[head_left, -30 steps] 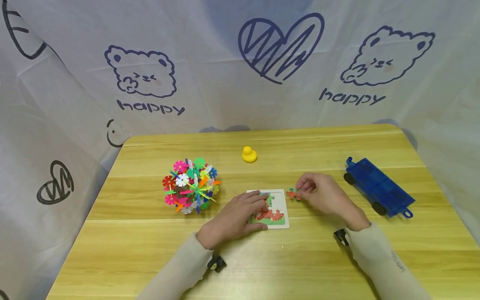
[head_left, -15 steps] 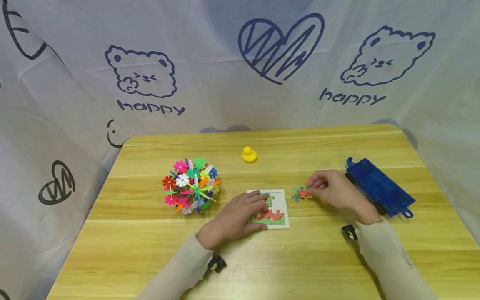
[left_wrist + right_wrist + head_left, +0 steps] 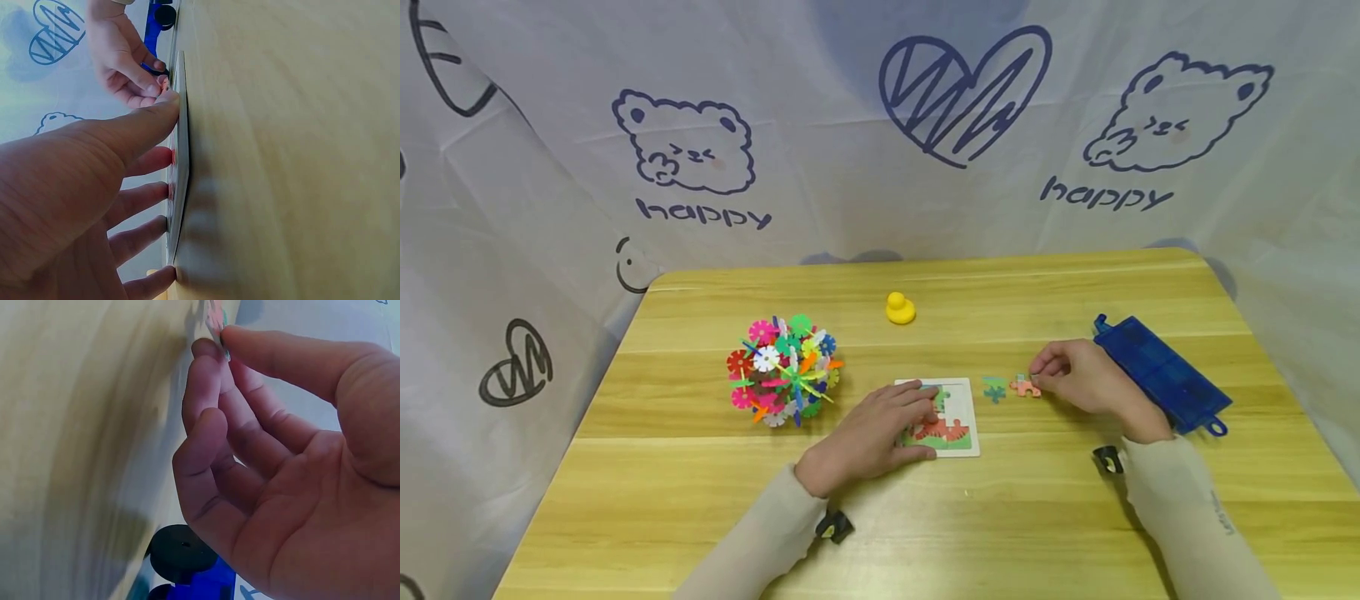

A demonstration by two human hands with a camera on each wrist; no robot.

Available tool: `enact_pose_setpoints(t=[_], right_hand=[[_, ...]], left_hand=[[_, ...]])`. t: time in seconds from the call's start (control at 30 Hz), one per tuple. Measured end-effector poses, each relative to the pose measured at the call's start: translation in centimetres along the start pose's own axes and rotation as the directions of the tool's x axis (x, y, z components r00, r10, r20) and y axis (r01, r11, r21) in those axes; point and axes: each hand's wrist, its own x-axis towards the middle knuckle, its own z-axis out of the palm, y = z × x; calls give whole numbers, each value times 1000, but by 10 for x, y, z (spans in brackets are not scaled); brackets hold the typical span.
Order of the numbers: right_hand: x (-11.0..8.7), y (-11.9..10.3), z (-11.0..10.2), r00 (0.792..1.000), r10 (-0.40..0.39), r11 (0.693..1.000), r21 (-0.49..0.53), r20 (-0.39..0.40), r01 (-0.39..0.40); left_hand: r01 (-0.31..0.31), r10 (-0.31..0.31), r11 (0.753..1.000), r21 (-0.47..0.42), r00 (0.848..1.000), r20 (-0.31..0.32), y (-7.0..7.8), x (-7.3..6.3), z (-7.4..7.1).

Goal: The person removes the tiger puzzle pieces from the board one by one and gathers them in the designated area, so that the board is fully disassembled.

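Observation:
My left hand [image 3: 880,425] lies over a small white-framed jigsaw puzzle board [image 3: 967,454], its spread fingertips on the board's face. In the left wrist view, the thumb [image 3: 147,122] lies at the near edge of the board [image 3: 183,144]. Red and green picture parts show inside the frame, with a pale bare patch at upper right. Right of the board, my right hand [image 3: 1078,375] pinches an orange-pink puzzle piece [image 3: 1025,386] between thumb and fingers; its edge shows in the right wrist view [image 3: 215,319]. A green puzzle piece [image 3: 995,389] lies between that piece and the board.
A multicoloured ball of plastic snowflake discs [image 3: 786,371] stands left of the board. Behind is a yellow rubber duck [image 3: 900,308]. The blue toy car base [image 3: 1161,371], with black wheels, lies just right of my right hand. A white cloth [image 3: 850,200] hangs behind the table.
My right hand has moved right with the orange-pink piece, away from the board. The green piece, overlapped by it before, now shows separately on the table. The left hand stays on the board.

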Motion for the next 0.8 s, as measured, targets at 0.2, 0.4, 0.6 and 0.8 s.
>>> enact_pose_setpoints(t=[0.2,0.4,0.6,0.8], right_hand=[[1,1,3,999,-19,999,-28,-35,18],[0,-1,2,998,-35,999,-40,-59,33],[-1,-7,2,997,-47,999,-10,-58,47],[-3,-18,7,999,-33,999,34,-26,33]], left_hand=[[2,-2,1000,-1,1000,1,0,-1,0],[-3,3,1000,8,1000,-1,-1,0,0],[-3,3,1000,-2,1000,0,-1,0,0],[-3,3,1000,-6,1000,3,-1,0,1]])
